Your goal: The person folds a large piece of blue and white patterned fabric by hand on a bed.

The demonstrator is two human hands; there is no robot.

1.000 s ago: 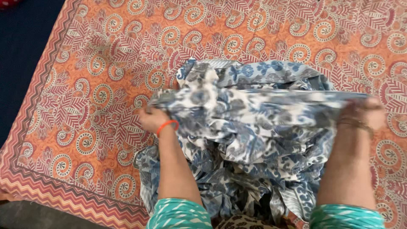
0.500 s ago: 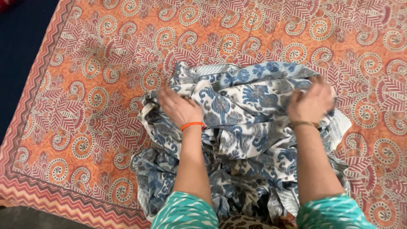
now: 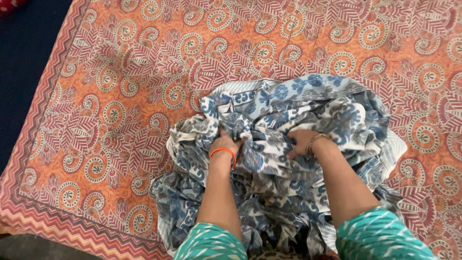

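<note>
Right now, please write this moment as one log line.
left hand: grip in blue-white cloth | right hand: grip in same cloth | cloth: crumpled heap | under: orange patterned bedspread

One cloth, one bedspread, two hands.
One crumpled blue-and-white printed cloth [image 3: 293,144], one orange patterned bedspread [image 3: 120,96], two wrist bangles.

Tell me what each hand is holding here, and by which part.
Both the left hand and right hand clutch bunched folds near the middle of the crumpled blue-and-white printed cloth.
</note>
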